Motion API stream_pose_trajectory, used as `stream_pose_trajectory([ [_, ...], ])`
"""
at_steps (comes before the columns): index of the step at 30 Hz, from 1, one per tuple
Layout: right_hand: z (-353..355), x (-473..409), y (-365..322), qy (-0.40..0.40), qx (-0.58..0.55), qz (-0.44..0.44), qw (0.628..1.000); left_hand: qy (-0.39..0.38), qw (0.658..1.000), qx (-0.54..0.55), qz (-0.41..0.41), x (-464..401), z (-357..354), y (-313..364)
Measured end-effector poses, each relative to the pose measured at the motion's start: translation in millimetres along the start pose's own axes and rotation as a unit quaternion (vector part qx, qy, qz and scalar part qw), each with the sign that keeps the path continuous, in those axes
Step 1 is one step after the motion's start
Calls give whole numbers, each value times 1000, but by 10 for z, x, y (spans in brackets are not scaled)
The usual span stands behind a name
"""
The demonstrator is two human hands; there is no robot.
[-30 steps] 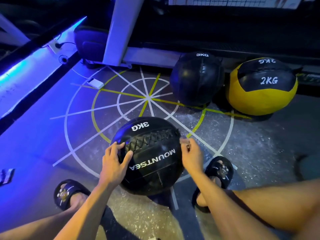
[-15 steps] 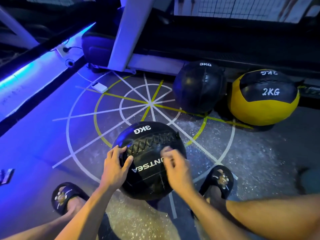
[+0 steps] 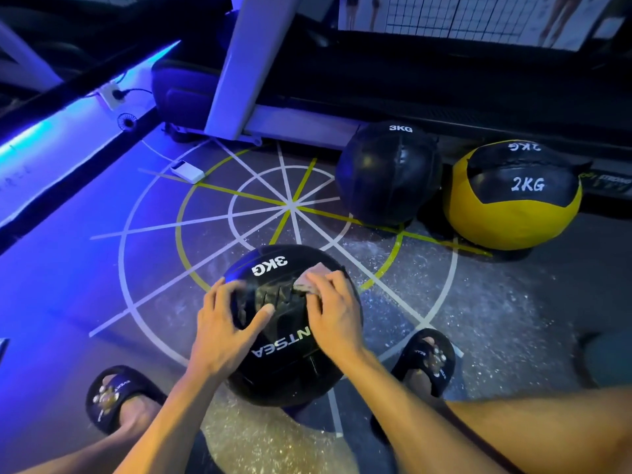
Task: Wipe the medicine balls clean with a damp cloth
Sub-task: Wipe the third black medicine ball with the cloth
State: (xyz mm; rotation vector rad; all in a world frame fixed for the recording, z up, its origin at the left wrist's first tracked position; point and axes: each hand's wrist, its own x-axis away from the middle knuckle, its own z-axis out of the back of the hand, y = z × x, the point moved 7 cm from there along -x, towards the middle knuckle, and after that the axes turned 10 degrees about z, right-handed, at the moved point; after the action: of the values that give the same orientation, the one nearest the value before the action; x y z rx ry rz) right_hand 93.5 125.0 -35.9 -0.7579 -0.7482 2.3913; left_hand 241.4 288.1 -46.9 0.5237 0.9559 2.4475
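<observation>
The round black ball, glossy, with a ridged panel, sits on the speckled floor, its "3KG" print facing away. The left hand rests on it, fingers spread; the right hand presses a cloth, seemingly pale, with curled fingers.

We see white and yellow floor markings fanning out like spokes on the speckled floor. A small white power bank lies at the circle's edge, a white machine frame slants above it, black slides below.
</observation>
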Motion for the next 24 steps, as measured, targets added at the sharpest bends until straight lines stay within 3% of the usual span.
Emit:
stream_pose_trajectory([
  [4,-58,165,-40,-55,6,86,995,-16,998,-53,0,38,-136,-28],
  [6,6,77,288,-54,16,29,998,-14,1000,-27,-4,92,-117,-80],
  [9,91,-54,712,-21,34,-144,989,-13,1000,-13,-1,153,-98,-107],
  [14,-10,38,210,-77,-6,-5,997,-17,1000,5,0,161,-19,-205],
  [18,134,20,571,-83,10,-109,991,-13,1000,10,-1,189,26,-251],
  [22,69,281,123,-143,-89,-38,985,-17,1000,5,1,111,79,-327],
  [24,231,227,463,-101,-114,-133,979,-23,1000,7,3,110,108,-375],
])
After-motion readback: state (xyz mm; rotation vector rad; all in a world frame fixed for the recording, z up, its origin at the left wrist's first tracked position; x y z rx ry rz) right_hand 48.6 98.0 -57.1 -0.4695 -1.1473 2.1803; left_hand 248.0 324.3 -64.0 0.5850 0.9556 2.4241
